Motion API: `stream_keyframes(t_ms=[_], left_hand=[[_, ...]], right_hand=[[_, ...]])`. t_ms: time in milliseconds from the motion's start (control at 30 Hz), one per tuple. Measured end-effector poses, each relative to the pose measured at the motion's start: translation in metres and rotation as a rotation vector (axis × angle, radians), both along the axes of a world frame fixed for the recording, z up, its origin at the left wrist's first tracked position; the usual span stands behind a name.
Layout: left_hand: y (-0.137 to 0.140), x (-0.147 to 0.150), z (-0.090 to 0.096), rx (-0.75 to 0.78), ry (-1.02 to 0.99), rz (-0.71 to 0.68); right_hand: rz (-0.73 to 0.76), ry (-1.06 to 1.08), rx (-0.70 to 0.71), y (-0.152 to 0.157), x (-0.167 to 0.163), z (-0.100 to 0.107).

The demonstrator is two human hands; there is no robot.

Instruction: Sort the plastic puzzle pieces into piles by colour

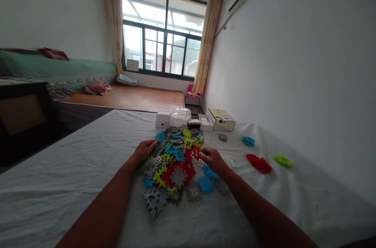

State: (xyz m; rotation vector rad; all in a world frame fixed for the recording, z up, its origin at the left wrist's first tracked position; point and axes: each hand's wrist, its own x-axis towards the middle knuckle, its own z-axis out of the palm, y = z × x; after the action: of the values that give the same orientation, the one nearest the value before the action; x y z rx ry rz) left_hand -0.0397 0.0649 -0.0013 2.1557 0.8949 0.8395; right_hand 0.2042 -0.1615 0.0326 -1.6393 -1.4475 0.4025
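Observation:
A heap of interlocking plastic building tiles in grey, red, blue, lime green and white lies on the cloth. My right hand (212, 159) is at the heap's right side, pinching a red tile (196, 151) between thumb and fingers. On the left edge of the heap rests my left hand (144, 150), its fingers curled together against grey tiles; what they grip, if anything, is hidden. Nearest to me is a grey triangular tile (154, 202). A red tile with a grey square tile (178, 177) on it sits mid-heap, and a blue square tile (206, 184) lies at its right.
Small sorted groups lie to the right: grey tiles (223, 137), blue tiles (248, 141), red tiles (259, 163) and green tiles (283, 161). Behind the heap stand a white box (163, 119), a clear plastic container (180, 115) and a yellow box (222, 119). A wall borders the right.

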Motion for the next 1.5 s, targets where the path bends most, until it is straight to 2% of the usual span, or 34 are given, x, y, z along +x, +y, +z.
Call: stream_keyframes(t_ms=[67,133,233,300,433,567,667,733,767,833,900,1000,1100,1167,1333,1433,1500], left_hand=[[0.001,0.0,-0.001,0.008,0.004,-0.008],[0.004,0.0,-0.002,0.015,0.012,-0.014],[0.007,0.0,-0.005,0.013,0.02,-0.007],[0.008,0.0,-0.005,0.013,0.018,0.005],[0.008,-0.001,-0.004,0.028,0.024,0.012],[0.007,-0.001,-0.003,0.029,0.033,0.005],[0.005,-0.001,-0.002,0.025,0.029,0.005],[0.004,-0.001,-0.001,0.008,0.021,0.007],[0.003,-0.001,-0.001,-0.004,0.018,0.008],[0.002,-0.001,0.0,-0.018,0.013,0.011],[0.001,-0.001,0.001,-0.019,0.011,0.014],[-0.001,0.0,0.002,-0.016,0.013,0.014],[-0.003,-0.001,0.003,-0.009,0.013,0.014],[-0.003,0.0,0.002,-0.006,0.003,0.015],[-0.001,0.0,0.0,-0.026,-0.011,0.002],[0.0,0.0,0.0,-0.026,0.004,0.001],[-0.001,0.001,0.001,-0.021,0.02,0.001]], right_hand=[[-0.031,0.113,-0.019,-0.008,0.019,-0.002],[-0.107,0.099,0.013,-0.021,0.048,-0.003],[-0.338,-0.155,0.111,-0.051,0.108,-0.002],[-0.502,-0.374,0.123,-0.075,0.152,-0.001],[-0.644,-0.493,-0.064,-0.116,0.215,-0.005],[-0.606,-0.642,-0.251,-0.13,0.234,-0.013],[-0.509,-0.661,-0.351,-0.127,0.231,-0.014],[-0.537,-0.661,-0.398,-0.121,0.221,-0.01],[-0.578,-0.682,-0.387,-0.115,0.212,-0.007],[-0.614,-0.733,-0.273,-0.1,0.185,-0.002],[-0.461,-0.716,-0.126,-0.078,0.146,0.003],[-0.065,-0.541,-0.001,-0.039,0.075,0.006],[0.151,-0.518,0.083,-0.006,0.016,0.004],[0.242,-0.532,0.077,0.01,-0.007,0.002],[0.261,-0.503,0.011,0.016,-0.019,0.003],[0.202,-0.485,0.048,0.002,-0.008,0.008],[0.12,-0.462,0.068,-0.01,0.012,0.011]])
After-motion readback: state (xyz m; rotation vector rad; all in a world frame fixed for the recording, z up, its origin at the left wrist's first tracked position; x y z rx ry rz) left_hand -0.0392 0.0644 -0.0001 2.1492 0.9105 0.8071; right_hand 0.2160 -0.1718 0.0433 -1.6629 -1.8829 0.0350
